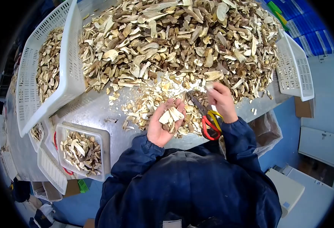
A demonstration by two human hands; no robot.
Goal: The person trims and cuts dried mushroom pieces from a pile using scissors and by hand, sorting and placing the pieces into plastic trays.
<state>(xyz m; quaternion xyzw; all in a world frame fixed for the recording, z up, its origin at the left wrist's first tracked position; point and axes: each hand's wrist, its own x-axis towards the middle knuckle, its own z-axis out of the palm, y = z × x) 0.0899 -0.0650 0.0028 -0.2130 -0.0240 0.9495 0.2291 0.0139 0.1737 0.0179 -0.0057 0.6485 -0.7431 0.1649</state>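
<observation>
My left hand (160, 124) is turned palm up, its fingers curled around several dried mushroom slices (170, 117). To its right, my right hand (222, 102) pinches a small pale mushroom piece (209, 86) between thumb and fingertips. Just beyond those fingertips lies a broader mushroom slice (214, 75). Between the hands rests a pair of scissors (207, 128) with red and yellow handles, its dark blades pointing away from me into the loose bits. Small mushroom fragments (140, 110) are spread on the metal table around both hands.
A large heap of dried mushroom slices (174, 41) covers the back of the metal table (89, 110). White perforated baskets stand left (66, 76) and right (294, 68). A plastic tub (105, 152) of slices sits near left. A lined bin (267, 133) is below the right edge.
</observation>
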